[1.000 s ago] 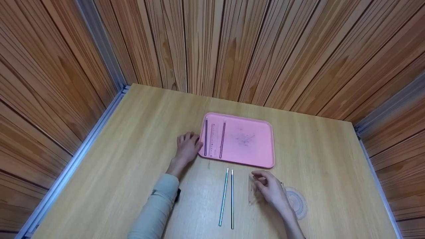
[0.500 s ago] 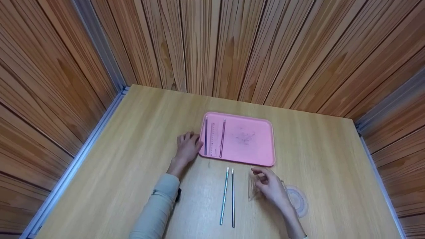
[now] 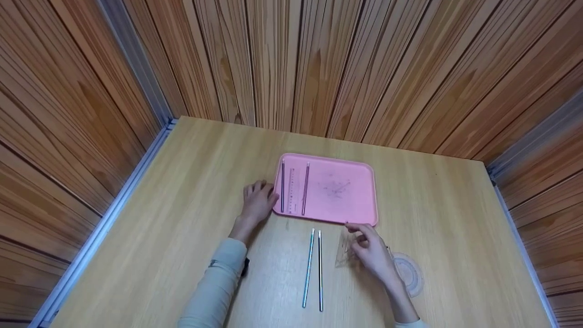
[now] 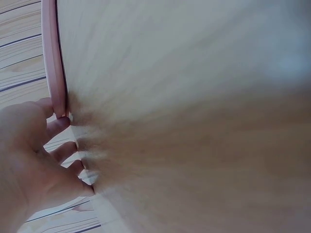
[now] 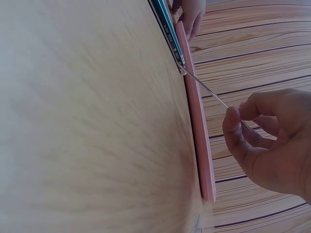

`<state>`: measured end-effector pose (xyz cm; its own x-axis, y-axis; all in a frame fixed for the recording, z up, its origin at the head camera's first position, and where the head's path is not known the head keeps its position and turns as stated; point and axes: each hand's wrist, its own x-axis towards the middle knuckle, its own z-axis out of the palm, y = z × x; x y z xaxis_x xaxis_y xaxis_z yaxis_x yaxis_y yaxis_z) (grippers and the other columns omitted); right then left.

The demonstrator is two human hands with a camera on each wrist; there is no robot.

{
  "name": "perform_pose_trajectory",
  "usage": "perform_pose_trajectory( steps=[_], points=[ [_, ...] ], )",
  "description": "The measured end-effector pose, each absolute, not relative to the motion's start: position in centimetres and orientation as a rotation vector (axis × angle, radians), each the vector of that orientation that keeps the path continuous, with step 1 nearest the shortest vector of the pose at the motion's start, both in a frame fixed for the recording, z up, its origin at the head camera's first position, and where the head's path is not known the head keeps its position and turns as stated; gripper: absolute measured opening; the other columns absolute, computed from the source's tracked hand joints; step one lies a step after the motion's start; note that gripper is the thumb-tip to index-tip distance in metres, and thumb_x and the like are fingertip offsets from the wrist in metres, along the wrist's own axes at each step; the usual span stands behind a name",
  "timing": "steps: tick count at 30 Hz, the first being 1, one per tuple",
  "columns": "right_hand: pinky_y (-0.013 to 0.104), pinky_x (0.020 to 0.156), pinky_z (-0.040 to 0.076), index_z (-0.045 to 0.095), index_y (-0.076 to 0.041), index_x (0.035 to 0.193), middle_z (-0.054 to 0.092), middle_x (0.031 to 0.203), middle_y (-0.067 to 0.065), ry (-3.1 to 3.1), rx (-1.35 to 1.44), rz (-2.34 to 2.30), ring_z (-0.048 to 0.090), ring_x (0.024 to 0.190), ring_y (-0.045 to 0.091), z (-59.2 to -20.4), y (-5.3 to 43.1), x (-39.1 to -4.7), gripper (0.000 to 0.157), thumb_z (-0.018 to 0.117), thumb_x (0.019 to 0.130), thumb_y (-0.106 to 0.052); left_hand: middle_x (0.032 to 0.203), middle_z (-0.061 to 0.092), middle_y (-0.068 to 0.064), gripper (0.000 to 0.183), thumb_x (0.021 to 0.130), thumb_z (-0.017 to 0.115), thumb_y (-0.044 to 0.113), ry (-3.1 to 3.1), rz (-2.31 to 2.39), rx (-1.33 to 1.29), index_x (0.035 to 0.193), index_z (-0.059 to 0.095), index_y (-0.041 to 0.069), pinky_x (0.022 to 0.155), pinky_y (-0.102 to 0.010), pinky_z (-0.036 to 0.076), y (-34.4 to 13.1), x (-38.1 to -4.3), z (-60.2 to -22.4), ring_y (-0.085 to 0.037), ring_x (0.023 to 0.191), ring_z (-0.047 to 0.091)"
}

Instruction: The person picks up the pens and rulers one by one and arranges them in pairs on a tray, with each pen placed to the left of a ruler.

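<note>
The pink tray [image 3: 332,217] lies on the table with two pencils and a clear ruler [image 3: 291,191] in its left part. My left hand [image 3: 258,202] is at the tray's left edge. In the left wrist view, its thumb and forefinger pinch the tray rim [image 4: 54,63], and the other fingers touch the table. My right hand [image 3: 371,250], just in front of the tray's near right edge, pinches a clear set square [image 3: 342,250]. The right wrist view shows this set square [image 5: 211,92] edge-on, tilted and lifted off the table at the fingers.
Two shiny pencils, a teal one [image 3: 308,269] and a darker one [image 3: 320,271], lie side by side in front of the tray. A clear round protractor [image 3: 408,274] lies right of my right wrist, partly covered. Wood-panelled walls [image 3: 282,68] enclose the table [image 3: 182,205].
My right hand has moved slightly forward to the tray's near edge, with the set square lifting and tilting in its fingers. The left hand stays at the tray's edge.
</note>
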<state>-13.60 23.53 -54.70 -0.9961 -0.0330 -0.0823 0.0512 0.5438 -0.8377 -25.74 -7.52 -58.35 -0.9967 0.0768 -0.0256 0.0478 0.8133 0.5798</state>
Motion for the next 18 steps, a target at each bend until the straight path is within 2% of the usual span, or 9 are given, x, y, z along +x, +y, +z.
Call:
perform_pose_trajectory(
  steps=[7,12,18],
  points=[
    [0.026,0.069,0.055,0.061,-0.012,0.130,0.060,0.120,0.011,2.681,0.015,-1.504,0.058,0.096,0.022,-54.4,23.3,-14.1,0.045,0.060,0.089,0.008,0.153,0.039,-0.015,0.044,0.104,0.049,0.037,2.935,0.939,0.081,0.141,0.055,0.015,0.116,-0.050,0.019,-7.5,-25.7,-58.4,-0.036,0.139,0.030],
    [0.036,0.065,0.058,0.061,-0.010,0.128,0.061,0.122,0.012,2.633,0.019,-1.582,0.059,0.093,0.023,-54.2,23.1,-14.4,0.045,0.059,0.088,0.010,0.153,0.039,-0.016,0.043,0.104,0.049,0.036,2.935,0.958,0.086,0.140,0.056,0.013,0.117,-0.050,0.018,-7.5,-25.7,-58.3,-0.037,0.140,0.029],
    [0.035,0.062,0.058,0.062,-0.005,0.126,0.061,0.122,0.016,2.607,-0.040,-1.642,0.059,0.088,0.020,-54.1,22.8,-14.9,0.043,0.058,0.087,0.014,0.150,0.041,-0.016,0.042,0.103,0.051,0.034,2.935,0.957,0.092,0.139,0.057,0.013,0.115,-0.050,0.018,-7.5,-25.8,-58.3,-0.037,0.137,0.031]
  ],
)
